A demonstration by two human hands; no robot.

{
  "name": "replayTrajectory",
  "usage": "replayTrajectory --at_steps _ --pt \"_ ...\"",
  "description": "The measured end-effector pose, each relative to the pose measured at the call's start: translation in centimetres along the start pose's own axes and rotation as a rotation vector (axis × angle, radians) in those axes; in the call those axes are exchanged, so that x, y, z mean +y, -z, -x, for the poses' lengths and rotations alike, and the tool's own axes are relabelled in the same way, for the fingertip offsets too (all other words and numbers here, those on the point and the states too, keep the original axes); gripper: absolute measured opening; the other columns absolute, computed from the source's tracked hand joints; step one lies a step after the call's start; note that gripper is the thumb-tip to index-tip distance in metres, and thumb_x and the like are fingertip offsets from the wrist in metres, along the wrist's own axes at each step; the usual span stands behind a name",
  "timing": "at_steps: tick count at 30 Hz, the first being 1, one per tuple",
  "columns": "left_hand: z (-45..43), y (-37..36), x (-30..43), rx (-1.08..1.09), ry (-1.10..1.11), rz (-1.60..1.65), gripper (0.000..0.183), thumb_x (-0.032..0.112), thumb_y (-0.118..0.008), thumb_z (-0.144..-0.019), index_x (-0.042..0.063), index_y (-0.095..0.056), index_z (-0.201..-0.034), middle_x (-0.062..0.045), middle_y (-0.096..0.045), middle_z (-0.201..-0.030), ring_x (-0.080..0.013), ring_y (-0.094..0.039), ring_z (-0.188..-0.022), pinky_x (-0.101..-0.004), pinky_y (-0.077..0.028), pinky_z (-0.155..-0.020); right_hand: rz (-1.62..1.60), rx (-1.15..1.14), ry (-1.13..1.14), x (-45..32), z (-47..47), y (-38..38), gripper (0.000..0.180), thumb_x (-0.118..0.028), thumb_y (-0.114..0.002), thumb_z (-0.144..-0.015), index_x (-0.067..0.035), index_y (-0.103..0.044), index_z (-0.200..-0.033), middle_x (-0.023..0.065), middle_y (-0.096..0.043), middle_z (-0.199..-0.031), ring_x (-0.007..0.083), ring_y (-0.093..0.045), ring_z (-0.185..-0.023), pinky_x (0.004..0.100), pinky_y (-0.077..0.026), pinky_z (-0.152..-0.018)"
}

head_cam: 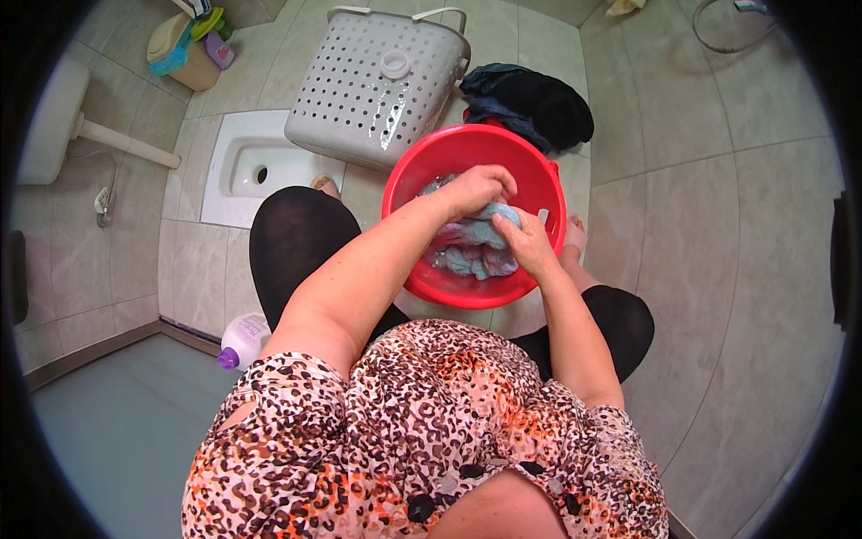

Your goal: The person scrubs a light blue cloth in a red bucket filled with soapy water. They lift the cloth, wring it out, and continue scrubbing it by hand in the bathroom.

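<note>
A wet light-blue cloth [481, 234] with mauve patches is bunched inside a red plastic basin [423, 286]. My right hand [528, 242] grips its right side, thumb on top. Over the cloth's upper edge, my left hand [479, 188] bends its fingers against the fabric; its thumb and palm are hidden from above. Suds and water show around the cloth's left and lower folds. The basin stands on the tiled floor between my knees.
Beyond the basin lies a grey perforated laundry basket [363, 87] with a white cap [395, 65] on it. Dark clothes [532, 104] are heaped beside it. At left are a squat toilet [225, 178], a bin [195, 64] and a purple-capped bottle [246, 340]. A tiled wall [693, 236] rises at right.
</note>
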State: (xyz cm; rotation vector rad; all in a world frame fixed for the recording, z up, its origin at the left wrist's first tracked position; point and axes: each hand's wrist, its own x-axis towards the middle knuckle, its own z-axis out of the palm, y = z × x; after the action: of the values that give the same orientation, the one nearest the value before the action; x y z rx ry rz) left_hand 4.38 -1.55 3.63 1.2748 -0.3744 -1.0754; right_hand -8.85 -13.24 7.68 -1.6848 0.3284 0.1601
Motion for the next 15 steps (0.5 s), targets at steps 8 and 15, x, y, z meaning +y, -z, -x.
replayTrajectory --at_steps 8,15 --pt "2.3 1.2 -2.4 -0.181 0.348 -0.542 0.063 0.058 -0.042 -0.087 0.013 -0.064 -0.126 -0.014 -0.059 -0.127 -0.0265 -0.052 -0.122 -0.0376 -0.038 -0.103 -0.414 0.153 0.172 -4.6 5.5 4.1 0.03 -0.02 -0.061 -0.09 0.006 -0.065 -0.106 0.0106 -0.068 -0.097 0.0179 -0.065 -0.087 0.0308 -0.051 -0.081" --pt "3.3 0.9 -3.9 -0.391 0.282 -0.719 0.074 0.061 -0.07 -0.077 0.012 -0.06 -0.132 -0.02 -0.063 -0.123 -0.0265 -0.058 -0.117 -0.0379 -0.043 -0.1 -0.842 0.517 0.057 -2.9 3.2 8.0 0.025 -0.027 -0.058 -0.095 -0.003 -0.062 -0.099 0.0102 -0.067 -0.095 0.0246 -0.065 -0.091 0.0399 -0.051 -0.087"
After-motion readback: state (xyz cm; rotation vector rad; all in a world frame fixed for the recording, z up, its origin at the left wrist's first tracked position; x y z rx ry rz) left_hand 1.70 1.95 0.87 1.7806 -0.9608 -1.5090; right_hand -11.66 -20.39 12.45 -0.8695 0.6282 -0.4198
